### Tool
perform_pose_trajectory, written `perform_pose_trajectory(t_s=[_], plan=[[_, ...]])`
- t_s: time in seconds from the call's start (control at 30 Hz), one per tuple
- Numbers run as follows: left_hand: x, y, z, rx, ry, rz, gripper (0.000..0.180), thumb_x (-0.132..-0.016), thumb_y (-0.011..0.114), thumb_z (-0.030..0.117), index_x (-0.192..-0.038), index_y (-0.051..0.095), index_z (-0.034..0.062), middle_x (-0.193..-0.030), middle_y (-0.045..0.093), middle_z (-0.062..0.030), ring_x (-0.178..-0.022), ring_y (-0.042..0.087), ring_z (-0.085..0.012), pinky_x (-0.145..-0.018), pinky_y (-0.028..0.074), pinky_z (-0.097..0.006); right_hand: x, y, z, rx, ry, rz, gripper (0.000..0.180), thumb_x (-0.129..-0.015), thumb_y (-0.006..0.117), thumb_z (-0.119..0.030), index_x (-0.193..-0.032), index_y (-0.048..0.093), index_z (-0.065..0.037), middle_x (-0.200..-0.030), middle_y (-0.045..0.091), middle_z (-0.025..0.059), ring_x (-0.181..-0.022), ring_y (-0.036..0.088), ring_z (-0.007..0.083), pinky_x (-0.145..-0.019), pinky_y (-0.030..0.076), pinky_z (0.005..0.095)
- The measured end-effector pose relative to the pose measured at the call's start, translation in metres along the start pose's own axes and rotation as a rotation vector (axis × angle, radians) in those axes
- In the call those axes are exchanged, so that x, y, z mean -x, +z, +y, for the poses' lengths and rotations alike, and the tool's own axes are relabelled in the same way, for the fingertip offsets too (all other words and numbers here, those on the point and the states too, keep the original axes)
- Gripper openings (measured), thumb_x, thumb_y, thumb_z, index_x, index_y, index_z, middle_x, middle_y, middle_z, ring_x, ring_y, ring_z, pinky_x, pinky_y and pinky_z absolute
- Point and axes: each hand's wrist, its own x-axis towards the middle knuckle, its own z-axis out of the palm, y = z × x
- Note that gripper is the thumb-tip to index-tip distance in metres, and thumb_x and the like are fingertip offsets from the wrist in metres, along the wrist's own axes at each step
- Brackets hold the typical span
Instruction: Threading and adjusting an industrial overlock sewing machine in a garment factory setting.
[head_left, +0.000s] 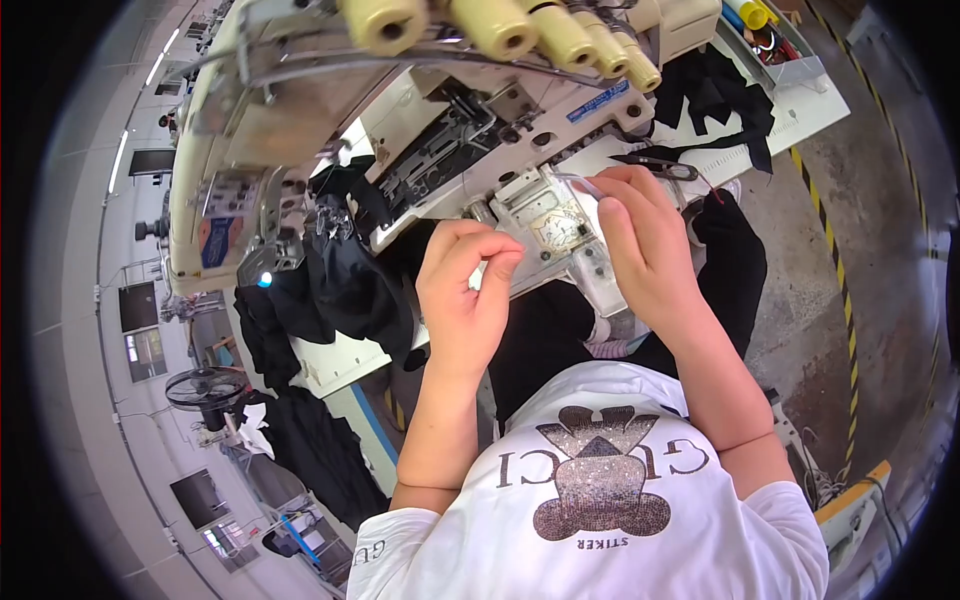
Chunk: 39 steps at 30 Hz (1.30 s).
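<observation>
My left hand (465, 290) is raised in front of the sewing machine (480, 130), thumb and forefinger pinched together; anything between them is too small to make out. My right hand (650, 240) is closed over the right side of an exposed metal mechanism (560, 232) on the machine's near end. At its fingertips shows a slim grey metal piece (582, 184); whether it is a loose tool or part of the machine I cannot tell. Just beyond that hand lies a pair of dark thread snips (660, 167).
Black fabric (355, 285) hangs over the white table (345, 362) at left, and black pieces (715, 95) lie at the far right. Cream thread-stand cones (490, 25) overhang the top. A tray (785, 65) of tools stands at far right. Yellow-black tape (835, 250) marks the floor.
</observation>
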Motion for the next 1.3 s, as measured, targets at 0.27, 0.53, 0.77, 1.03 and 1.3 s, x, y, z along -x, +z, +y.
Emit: perform_pose_trajectory(t_s=[0.27,0.53,0.77,1.03,1.3], plan=[[-0.025,0.019,0.002,-0.300,0.241,-0.059,0.010,-0.078,0.072,0.000,-0.086,0.066,0.0031,-0.120,0.060,-0.0129,-0.082,0.061,-0.0208,-0.073,0.051,-0.031,-0.030,0.017,0.026,0.031,-0.037,0.222,0.010,-0.085,0.067,-0.009,-0.089,0.068,0.001,-0.075,0.065,0.0140,-0.064,0.064,0.0303,-0.058,0.050,0.0368],[-0.028,0.024,0.002,-0.271,0.188,-0.075,0.010,-0.079,0.071,0.000,-0.086,0.065,0.0022,-0.118,0.062,-0.0117,-0.084,0.062,-0.0211,-0.075,0.052,-0.032,-0.034,0.023,0.026,-0.023,-0.019,0.175,0.010,-0.085,0.068,-0.008,-0.088,0.068,0.001,-0.068,0.064,0.0130,-0.056,0.061,0.0245,-0.053,0.047,0.0334],[-0.026,0.023,-0.001,-0.264,0.176,-0.080,0.010,-0.081,0.071,0.002,-0.088,0.064,0.0024,-0.116,0.063,-0.0118,-0.084,0.063,-0.0219,-0.077,0.053,-0.032,-0.031,0.027,0.029,0.014,-0.010,0.170,0.010,-0.086,0.067,-0.007,-0.090,0.069,0.002,-0.067,0.063,0.0147,-0.055,0.063,0.0237,-0.053,0.048,0.0325],[-0.024,0.022,0.001,-0.263,0.155,-0.079,0.010,-0.081,0.071,0.001,-0.088,0.064,0.0029,-0.116,0.063,-0.0110,-0.085,0.064,-0.0213,-0.077,0.053,-0.032,-0.030,0.032,0.030,0.057,-0.077,0.191,0.011,-0.084,0.066,-0.010,-0.077,0.063,-0.002,-0.063,0.061,0.0133,-0.057,0.062,0.0310,-0.052,0.048,0.0404],[-0.022,0.019,0.001,-0.248,0.143,-0.067,0.008,-0.083,0.071,0.003,-0.089,0.065,0.0037,-0.114,0.066,-0.0097,-0.086,0.065,-0.0212,-0.078,0.053,-0.032,-0.028,0.039,0.024,0.031,-0.101,0.185,0.013,-0.084,0.067,-0.010,-0.075,0.062,-0.002,-0.062,0.060,0.0134,-0.057,0.061,0.0318,-0.051,0.047,0.0408]])
